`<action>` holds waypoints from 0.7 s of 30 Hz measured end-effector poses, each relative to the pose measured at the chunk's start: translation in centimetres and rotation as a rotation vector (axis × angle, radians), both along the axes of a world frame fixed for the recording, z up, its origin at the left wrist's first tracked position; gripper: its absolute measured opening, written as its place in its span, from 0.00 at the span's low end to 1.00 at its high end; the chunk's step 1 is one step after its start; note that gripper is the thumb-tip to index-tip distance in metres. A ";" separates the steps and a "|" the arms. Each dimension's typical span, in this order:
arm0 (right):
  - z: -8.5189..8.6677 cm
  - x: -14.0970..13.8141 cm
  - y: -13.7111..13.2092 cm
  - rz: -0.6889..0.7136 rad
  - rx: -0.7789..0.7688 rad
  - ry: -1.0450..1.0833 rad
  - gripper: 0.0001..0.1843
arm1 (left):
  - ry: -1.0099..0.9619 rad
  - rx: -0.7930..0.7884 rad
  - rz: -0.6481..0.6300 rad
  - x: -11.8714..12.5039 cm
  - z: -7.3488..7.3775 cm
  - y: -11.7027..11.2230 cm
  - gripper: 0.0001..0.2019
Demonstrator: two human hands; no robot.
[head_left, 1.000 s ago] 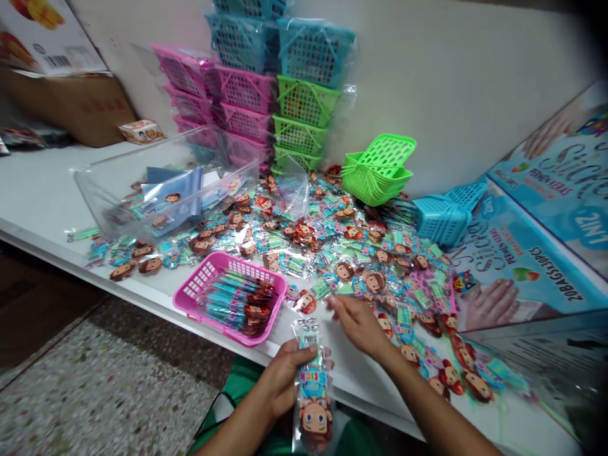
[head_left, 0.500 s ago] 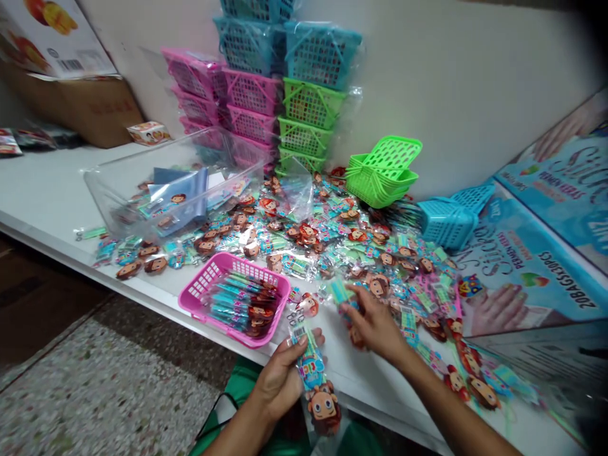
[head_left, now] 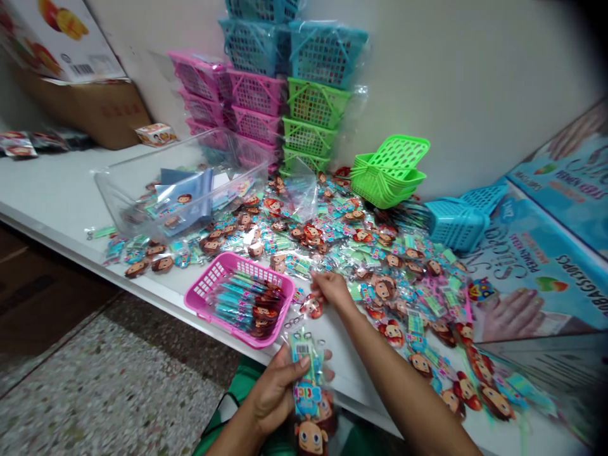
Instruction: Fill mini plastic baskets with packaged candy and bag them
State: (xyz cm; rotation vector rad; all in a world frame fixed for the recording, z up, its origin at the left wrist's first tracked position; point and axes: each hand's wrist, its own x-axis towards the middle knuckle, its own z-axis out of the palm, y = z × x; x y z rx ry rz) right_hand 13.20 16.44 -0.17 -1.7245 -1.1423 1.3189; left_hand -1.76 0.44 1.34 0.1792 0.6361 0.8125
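My left hand [head_left: 285, 386] is closed around candy stick packets [head_left: 308, 396], clear sachets with blue lettering and a brown-haired cartoon head at the lower end. At least two lie overlapped in it. My right hand [head_left: 332, 290] is over the table, its fingers bent together at the edge of a packet with a red-haired head [head_left: 312, 308]; whatever they pinch is too small to make out. Just left of it, a pink basket [head_left: 194, 303] stands at the table's front edge, with a row of similar packets [head_left: 244, 304] inside.
Loose packets [head_left: 280, 244] cover much of the white table [head_left: 52, 183]. A clear tub [head_left: 107, 183] stands at left. Wrapped baskets [head_left: 259, 95] are stacked at the wall. Green baskets [head_left: 384, 183], blue baskets [head_left: 456, 221] and printed cartons [head_left: 541, 272] stand at right.
My right hand has moved left, from over the pile toward the pink basket, and the packet it held is gone from it. My left hand now shows overlapped packets, where one showed before.
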 end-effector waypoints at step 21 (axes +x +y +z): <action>7.3 4.4 -12.9 0.539 0.190 -0.235 0.08 | -0.072 -0.052 -0.149 1.9 0.3 -0.8 0.24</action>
